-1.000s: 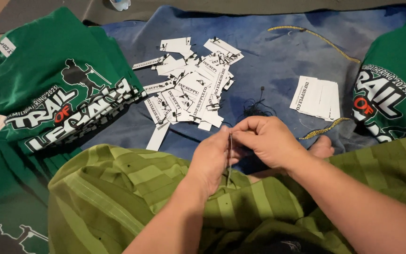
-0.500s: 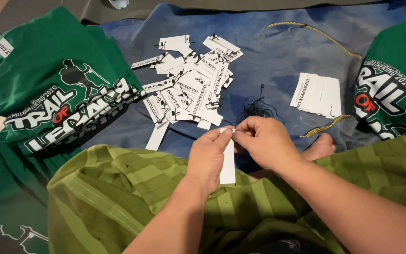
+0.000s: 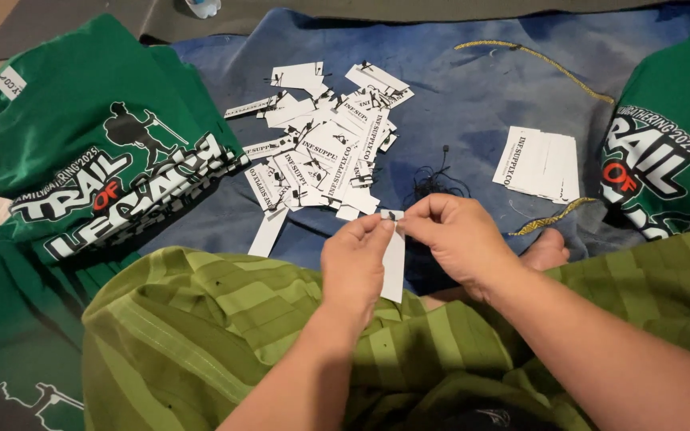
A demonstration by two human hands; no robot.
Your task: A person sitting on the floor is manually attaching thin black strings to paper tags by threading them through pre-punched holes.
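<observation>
White card tag (image 3: 394, 267) hung upright between both hands, pinched at its top edge: left hand (image 3: 354, 267) steadied it, right hand (image 3: 457, 239) nipped the top, apparently at its black thread. Loose tag pile (image 3: 321, 152) lay at eleven o'clock, neat stack (image 3: 538, 164) at two.

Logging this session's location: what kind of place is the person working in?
Probably a home floor used as a makeshift workspace for tagging garments, not a factory. A blue blanket is spread on the floor, with green printed T-shirts lying around and a loose pile of white paper tags.
</observation>
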